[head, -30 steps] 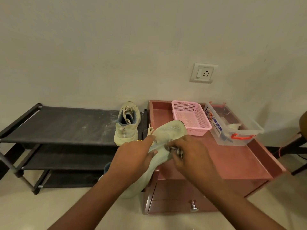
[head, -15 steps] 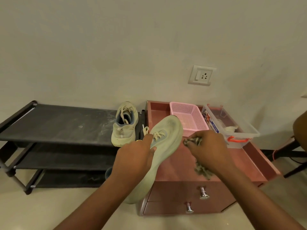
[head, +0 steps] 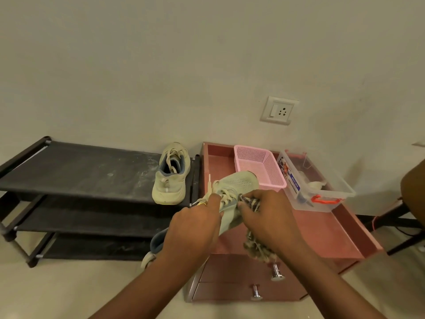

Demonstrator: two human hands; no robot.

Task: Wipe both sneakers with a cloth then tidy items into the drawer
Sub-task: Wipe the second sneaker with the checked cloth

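the wiping step was in hand: the left hand (head: 193,229) gripped one sneaker (head: 240,184) near its laces above the pink cabinet (head: 322,229) while the right hand (head: 269,218) pinched the cloth (head: 251,203) against its side, and next, i judged, would come the other sneaker (head: 171,180) on the black rack (head: 80,171).

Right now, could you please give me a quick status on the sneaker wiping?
Left hand grips sneaker. Right hand holds cloth against it. Second sneaker sits on rack.
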